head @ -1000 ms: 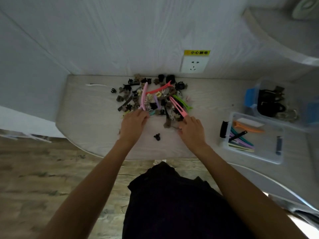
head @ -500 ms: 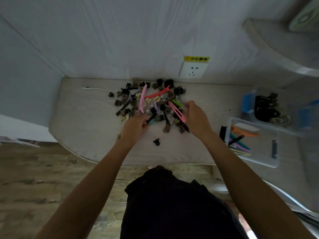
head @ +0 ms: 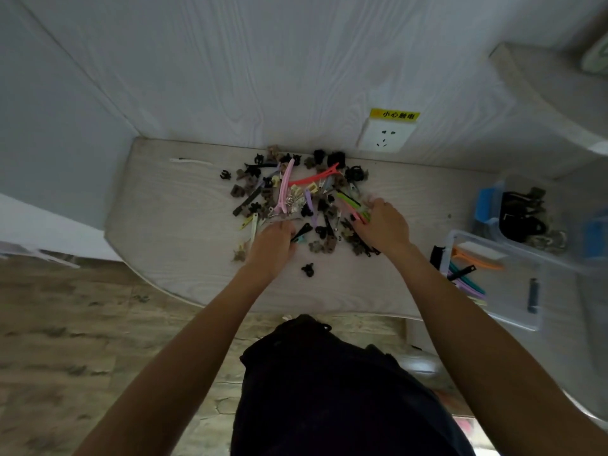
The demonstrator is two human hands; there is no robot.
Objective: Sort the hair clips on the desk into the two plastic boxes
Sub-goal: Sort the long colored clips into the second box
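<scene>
A pile of hair clips (head: 296, 192) lies mid-desk: small black and brown claw clips mixed with long pink, red, purple and green ones. My left hand (head: 273, 245) sits at the pile's near edge, fingers curled, pinching a long black clip (head: 302, 231). At the pile's right side my right hand (head: 383, 225) grips a long pink clip (head: 357, 214) together with a green one (head: 348, 199). On the right, the near clear box (head: 513, 311) holds long coloured clips. The far box with blue latches (head: 485, 205) holds black claw clips.
One small black claw clip (head: 308, 269) lies alone near the desk's front edge (head: 184, 291). A black clip (head: 437, 256) rests just left of the near box. A white strip (head: 190, 161) lies at the back left. A wall socket (head: 385, 136) is behind the pile.
My right hand moved from the pile's near edge up to its right side and took hold of the pink clip. My left hand curled onto a black clip.
</scene>
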